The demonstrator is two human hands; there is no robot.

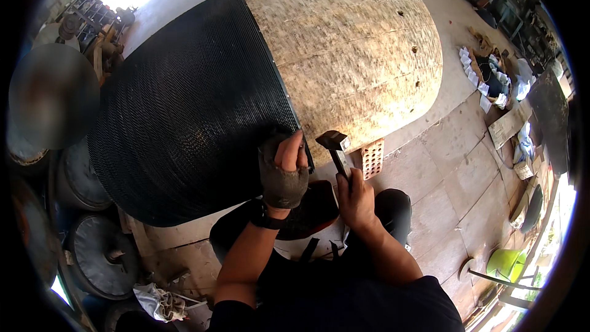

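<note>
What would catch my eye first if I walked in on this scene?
A huge rounded woven form fills the middle, its pale tan half on the right meeting a black woven covering on the left. At the seam near the lower edge, the left hand, in a fingerless glove, presses the black edge, while the right hand grips a hammer. A perforated brick sits beneath the form.

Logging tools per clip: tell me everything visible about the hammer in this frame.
The hammer is small, with a dark metal head whose right end has a pale, worn face, on a slim dark handle. The bare right hand grips the handle low, holding the head raised and tilted just off the edge of the big domed form, where the black woven covering meets the tan part. The gloved left hand rests on that edge beside it. The head touches nothing visible.
</note>
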